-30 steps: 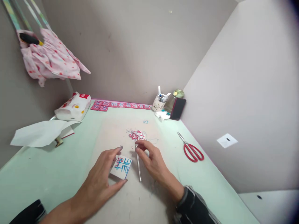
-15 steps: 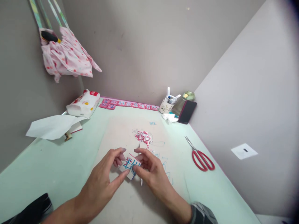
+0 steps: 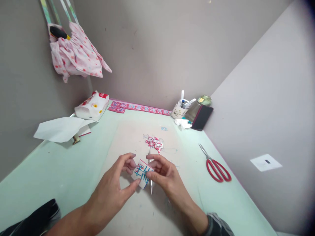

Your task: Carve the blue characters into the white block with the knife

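Between half-curled left hand [image 3: 112, 184] and right hand [image 3: 169, 177], a pinched card [image 3: 142, 173].

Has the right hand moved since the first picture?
Yes. Judged against the pile of shavings, the right hand has come nearer to the person's body and slightly left; it now holds the card.

I'm facing a pale green table [image 3: 81, 170]; a beige sheet [image 3: 133, 131] is covering its middle, red-handled scissors [image 3: 209, 159] are lying to my right, and pink lettered tiles [image 3: 145, 109] are lining the back edge.
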### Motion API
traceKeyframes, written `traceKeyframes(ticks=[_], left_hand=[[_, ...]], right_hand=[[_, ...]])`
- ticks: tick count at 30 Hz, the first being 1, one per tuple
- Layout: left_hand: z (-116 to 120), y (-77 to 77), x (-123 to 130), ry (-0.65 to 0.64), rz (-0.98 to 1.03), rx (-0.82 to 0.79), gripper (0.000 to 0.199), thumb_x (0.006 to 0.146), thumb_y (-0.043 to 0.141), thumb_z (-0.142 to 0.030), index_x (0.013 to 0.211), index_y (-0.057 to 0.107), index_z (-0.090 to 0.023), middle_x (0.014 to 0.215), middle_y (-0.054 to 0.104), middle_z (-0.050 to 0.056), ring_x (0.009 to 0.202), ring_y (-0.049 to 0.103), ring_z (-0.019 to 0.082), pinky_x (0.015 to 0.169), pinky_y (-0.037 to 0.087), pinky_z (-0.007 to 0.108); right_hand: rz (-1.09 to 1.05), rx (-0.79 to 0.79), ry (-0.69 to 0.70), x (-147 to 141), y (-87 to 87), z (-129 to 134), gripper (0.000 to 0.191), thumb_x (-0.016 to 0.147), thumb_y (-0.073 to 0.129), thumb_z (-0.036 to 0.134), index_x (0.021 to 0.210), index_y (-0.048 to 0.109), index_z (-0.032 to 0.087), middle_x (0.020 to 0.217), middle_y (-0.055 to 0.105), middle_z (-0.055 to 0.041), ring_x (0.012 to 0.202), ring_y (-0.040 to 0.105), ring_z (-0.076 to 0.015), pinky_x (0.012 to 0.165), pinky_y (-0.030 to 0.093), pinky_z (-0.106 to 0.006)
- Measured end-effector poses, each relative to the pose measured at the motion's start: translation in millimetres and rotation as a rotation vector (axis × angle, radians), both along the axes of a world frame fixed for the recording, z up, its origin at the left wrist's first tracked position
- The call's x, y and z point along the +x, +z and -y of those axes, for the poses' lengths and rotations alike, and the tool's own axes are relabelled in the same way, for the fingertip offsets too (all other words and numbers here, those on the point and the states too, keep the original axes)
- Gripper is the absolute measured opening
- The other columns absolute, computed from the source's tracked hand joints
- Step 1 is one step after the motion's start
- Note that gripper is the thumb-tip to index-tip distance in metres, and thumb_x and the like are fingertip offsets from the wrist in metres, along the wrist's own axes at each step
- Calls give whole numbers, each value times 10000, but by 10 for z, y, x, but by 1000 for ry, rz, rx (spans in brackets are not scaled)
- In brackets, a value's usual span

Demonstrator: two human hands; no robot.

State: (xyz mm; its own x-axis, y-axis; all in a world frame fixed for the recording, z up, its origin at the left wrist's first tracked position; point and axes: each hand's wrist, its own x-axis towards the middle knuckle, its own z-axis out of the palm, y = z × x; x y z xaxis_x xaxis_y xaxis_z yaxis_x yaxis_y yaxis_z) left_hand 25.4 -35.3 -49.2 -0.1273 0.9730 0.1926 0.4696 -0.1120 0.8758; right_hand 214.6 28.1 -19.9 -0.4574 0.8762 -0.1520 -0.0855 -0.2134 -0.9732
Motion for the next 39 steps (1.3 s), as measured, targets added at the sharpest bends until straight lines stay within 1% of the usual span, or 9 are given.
traceKeyframes(ticks=[4, 8, 14, 20, 22, 27, 32, 37, 39], left_hand=[[-14, 22, 7, -5, 96, -67, 488, 804, 702, -381, 1255, 535, -300, 1064, 692, 24, 938, 740, 228, 873, 625, 430], [-50, 37, -7, -13, 160, -101, 444, 806, 682, -403, 1215, 555, -287, 1018, 674, 15, 928, 737, 224, 882, 616, 435], [-69, 51, -16, -5, 159, -99, 392, 824, 628, -385, 1195, 561, -278, 976, 661, 3, 907, 728, 206, 875, 605, 411], [-55, 29, 15, -6, 125, -74, 383, 831, 596, -337, 1203, 541, -266, 991, 659, 14, 896, 719, 212, 851, 598, 422], [-52, 11, 15, -11, 117, -52, 317, 845, 586, -325, 1152, 534, -263, 1009, 639, 18, 915, 712, 211, 852, 597, 416], [-56, 2, -21, -69, 75, 2, 28, 888, 564, -284, 891, 557, -257, 1021, 571, 13, 931, 667, 194, 868, 571, 382], [-74, 13, -45, -109, 66, 4, 91, 897, 545, -261, 836, 611, -249, 1102, 594, 22, 1015, 681, 198, 865, 559, 338], [-97, 35, -69, -83, 105, -30, 77, 859, 564, -276, 809, 610, -240, 1084, 613, 22, 970, 692, 189, 857, 567, 329], [-103, 52, -86, -71, 137, -49, 101, 873, 557, -306, 813, 600, -237, 1087, 618, 24, 952, 698, 179, 848, 581, 318]], right_hand=[[-4, 8, 17, -4, 5, 18, 482, 737, 936, 396, 1124, 704, 226, 820, 712, 4, 748, 679, -169, 716, 519, -304], [5, 36, 27, -18, -7, 41, 481, 752, 926, 393, 1140, 695, 228, 830, 706, 3, 740, 673, -158, 688, 521, -284], [-6, 55, 21, -32, -21, 49, 493, 731, 939, 351, 1144, 700, 226, 822, 713, 7, 732, 675, -149, 679, 551, -267], [11, 71, 1, -41, -27, 51, 489, 720, 941, 332, 1134, 701, 232, 824, 729, 6, 740, 686, -152, 682, 571, -266], [21, 84, -11, -44, -34, 52, 487, 722, 938, 339, 1134, 700, 233, 831, 736, -1, 737, 688, -160, 676, 575, -276], [62, 123, -20, -32, -50, 50, 478, 763, 911, 390, 1158, 699, 221, 858, 748, -27, 744, 703, -186, 682, 581, -310], [79, 124, -35, -16, -59, 35, 476, 764, 908, 401, 1153, 704, 215, 859, 749, -29, 754, 705, -189, 694, 583, -318], [60, 104, -36, -1, -80, 6, 455, 761, 913, 380, 1135, 711, 218, 827, 734, -11, 731, 688, -175, 683, 568, -305], [40, 76, -40, 2, -89, -6, 450, 757, 918, 379, 1122, 711, 218, 819, 729, -4, 722, 684, -168, 692, 567, -304]])
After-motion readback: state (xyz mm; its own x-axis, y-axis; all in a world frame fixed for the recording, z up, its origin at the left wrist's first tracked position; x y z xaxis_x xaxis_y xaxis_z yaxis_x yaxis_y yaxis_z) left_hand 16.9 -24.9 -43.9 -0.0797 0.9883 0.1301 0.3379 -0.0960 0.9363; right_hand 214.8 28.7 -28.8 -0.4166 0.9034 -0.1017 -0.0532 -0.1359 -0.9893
